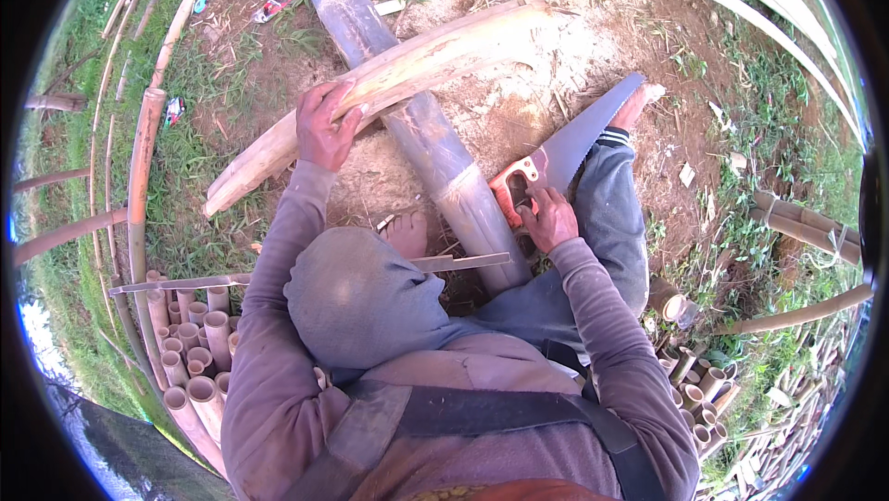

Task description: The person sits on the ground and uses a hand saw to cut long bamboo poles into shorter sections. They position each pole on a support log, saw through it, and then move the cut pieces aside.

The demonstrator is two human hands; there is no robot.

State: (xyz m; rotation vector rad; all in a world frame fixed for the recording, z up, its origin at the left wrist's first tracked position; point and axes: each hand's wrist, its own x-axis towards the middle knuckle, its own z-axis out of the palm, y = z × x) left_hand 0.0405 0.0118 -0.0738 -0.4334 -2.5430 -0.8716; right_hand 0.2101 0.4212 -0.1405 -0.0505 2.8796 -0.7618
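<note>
A pale, stripped wooden log (435, 52) lies slantwise across a thick, dark bamboo pole (444, 172) on the ground. My left hand (324, 121) grips the log's near side, left of the crossing, with the thumb and fingers spread round it. On the right, my right hand (553, 220) is closed on the lower part of the orange handle of a hand saw (583, 131). The blade points up and to the right, past my right shin, its tip near my right foot (637, 105). Part of the handle is hidden by my fingers.
Cut bamboo tubes (199, 344) stand bundled at the lower left, with more tubes (702, 399) at the lower right. A long thin flat strip (463, 262) passes beneath my left knee. Bamboo rails (143, 158) edge the left side. Sawdust (593, 38) covers the ground ahead.
</note>
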